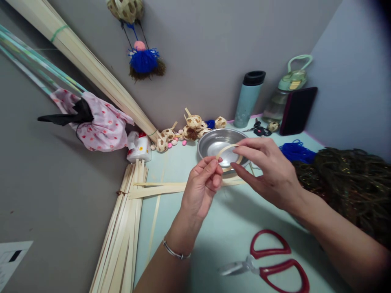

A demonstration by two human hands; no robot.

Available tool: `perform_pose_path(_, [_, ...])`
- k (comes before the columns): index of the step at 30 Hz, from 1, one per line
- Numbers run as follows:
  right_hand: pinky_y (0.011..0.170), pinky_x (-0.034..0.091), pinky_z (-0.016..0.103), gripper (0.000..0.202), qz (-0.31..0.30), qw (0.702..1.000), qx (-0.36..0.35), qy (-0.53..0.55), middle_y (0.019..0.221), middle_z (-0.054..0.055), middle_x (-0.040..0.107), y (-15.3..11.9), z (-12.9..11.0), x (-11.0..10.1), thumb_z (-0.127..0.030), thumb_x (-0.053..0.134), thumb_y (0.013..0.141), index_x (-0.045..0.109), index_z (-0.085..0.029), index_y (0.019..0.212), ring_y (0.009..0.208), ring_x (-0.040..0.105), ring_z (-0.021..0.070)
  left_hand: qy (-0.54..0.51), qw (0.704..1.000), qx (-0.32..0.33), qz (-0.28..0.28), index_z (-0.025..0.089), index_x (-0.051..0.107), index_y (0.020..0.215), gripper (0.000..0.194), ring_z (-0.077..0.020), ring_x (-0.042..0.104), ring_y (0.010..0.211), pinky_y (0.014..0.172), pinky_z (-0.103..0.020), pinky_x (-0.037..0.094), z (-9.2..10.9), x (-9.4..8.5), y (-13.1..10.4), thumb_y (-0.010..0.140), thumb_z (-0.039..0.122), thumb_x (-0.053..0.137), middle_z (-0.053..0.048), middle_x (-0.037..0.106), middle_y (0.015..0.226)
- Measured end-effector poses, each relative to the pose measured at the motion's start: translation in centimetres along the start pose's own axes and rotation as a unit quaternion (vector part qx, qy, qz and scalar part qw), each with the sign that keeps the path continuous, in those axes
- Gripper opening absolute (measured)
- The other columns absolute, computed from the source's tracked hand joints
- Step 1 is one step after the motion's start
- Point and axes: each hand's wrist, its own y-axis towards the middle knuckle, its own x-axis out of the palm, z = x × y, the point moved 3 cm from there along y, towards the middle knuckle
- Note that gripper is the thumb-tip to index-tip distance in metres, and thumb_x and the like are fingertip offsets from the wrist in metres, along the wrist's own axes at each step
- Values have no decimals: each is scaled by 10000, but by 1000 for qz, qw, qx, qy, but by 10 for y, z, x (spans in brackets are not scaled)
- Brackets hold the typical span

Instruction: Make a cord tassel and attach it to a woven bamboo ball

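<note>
My left hand (203,183) pinches a thin, pale bamboo strip (225,150) between thumb and fingers. The strip is bent round into a small ring. My right hand (269,171) is at the ring's far side, its fingertips touching the upper curve and its thumb held apart, close to the lower part. Behind the ring sits a shiny metal bowl (210,140), partly covered by both hands. Loose flat strips (165,190) lie on the table beneath my hands. Nearer to me rest red-handled scissors (252,264), touched by neither hand.
A bundle of strips (122,232) lies at left; a taller bundle (100,77) leans on the wall. Small woven balls (194,121) line the back, near a blue tumbler (249,99), a clear bottle (276,106) and a phone (298,110). Dark yarn (351,187) is heaped at right.
</note>
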Motion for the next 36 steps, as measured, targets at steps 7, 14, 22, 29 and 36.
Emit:
perform_pose_path(7, [821,519,450,130,-45,998,19,-28,1091,160,593,1,3,4,-171,570,951,685,-181,892,1015,583,300,98,993,48,33,155,642,880,205,-32,507,478,482,-155,388,-1,-6,4,780,284,767,30,644,688])
perform_pose_path(14, [720,479,301,155,-207,937,98,265,967,54,654,5,-20,-6,-213,492,1003,611,-216,905,826,603,177,362,918,160,29,180,643,839,59,-88,563,594,598,-206,448,6,-11,3,858,231,664,22,637,715])
perform_pose_path(22, [494,281,232,356,-284,752,337,489,615,-41,444,-6,21,0,-451,576,953,506,-197,714,537,374,101,493,845,8,-206,171,637,770,108,-75,541,579,608,-210,444,-3,13,-15,876,186,621,28,602,728])
perform_pose_path(29, [568,411,210,225,-241,617,447,601,637,-41,524,-8,24,14,-406,657,915,588,-198,863,571,499,96,347,915,-37,-201,234,636,1111,298,-77,592,567,601,-222,493,0,13,-15,824,196,705,25,638,832])
perform_pose_path(36, [667,504,259,166,-208,645,434,594,807,-2,688,-5,22,6,-390,626,941,618,-238,1006,709,671,149,327,930,-25,-167,204,698,1112,284,-82,602,528,569,-215,480,9,2,-6,841,285,720,18,650,699])
